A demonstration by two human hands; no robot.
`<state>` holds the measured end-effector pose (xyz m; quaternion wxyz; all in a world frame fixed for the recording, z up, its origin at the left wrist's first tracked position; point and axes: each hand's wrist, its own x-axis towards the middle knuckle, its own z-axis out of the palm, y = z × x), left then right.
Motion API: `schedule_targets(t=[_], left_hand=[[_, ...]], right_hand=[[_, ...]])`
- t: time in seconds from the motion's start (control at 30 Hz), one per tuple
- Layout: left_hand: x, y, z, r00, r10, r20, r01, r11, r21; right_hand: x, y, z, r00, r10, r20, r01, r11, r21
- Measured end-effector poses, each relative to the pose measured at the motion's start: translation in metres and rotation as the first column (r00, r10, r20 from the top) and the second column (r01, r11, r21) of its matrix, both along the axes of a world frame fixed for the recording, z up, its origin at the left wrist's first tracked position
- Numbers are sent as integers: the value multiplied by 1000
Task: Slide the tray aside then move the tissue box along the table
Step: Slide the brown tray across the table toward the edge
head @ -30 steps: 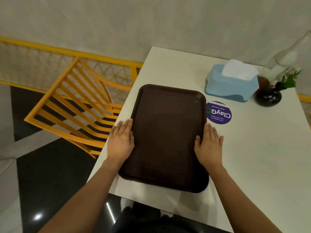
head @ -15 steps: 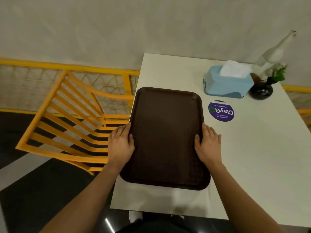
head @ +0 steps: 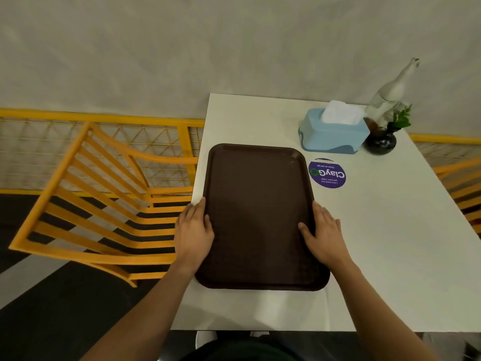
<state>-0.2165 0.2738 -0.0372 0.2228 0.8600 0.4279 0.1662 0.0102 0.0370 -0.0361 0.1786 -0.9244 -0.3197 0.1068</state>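
Left hand (head: 194,231) and right hand (head: 322,234) grip the long edges of the brown tray (head: 257,214), thumbs over its rim, fingers hidden beneath. Tray lies flat on the table (head: 390,256); tissue box (head: 331,134) stands beyond, partly hiding a bottle (head: 390,92).

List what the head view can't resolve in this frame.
- Left hand fingers: whether they curl under the tray rim is hidden by the hand itself.
- Right hand: same, contact under the rim is not visible.
- Purple sticker: small print too small and upside down.
- Vase: partly behind the tissue box.
- Table: right edge cut off by the frame.
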Motion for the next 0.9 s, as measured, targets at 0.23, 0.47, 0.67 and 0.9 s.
schedule_targets(t=[0.23, 0.47, 0.67, 0.9], left_hand=[[10, 7, 3, 1000, -10, 28, 11, 1000, -23], [20, 15, 6, 999, -12, 33, 14, 998, -60], [12, 9, 5, 999, 4, 45, 0, 996, -92], [12, 6, 4, 999, 2, 36, 2, 995, -97]], right_hand=[[1, 6, 6, 1000, -1, 22, 1, 1000, -12], [14, 18, 8, 1000, 4, 30, -3, 999, -34], [4, 11, 8, 1000, 3, 30, -2, 1000, -23], [2, 6, 8, 1000, -4, 28, 5, 1000, -17]])
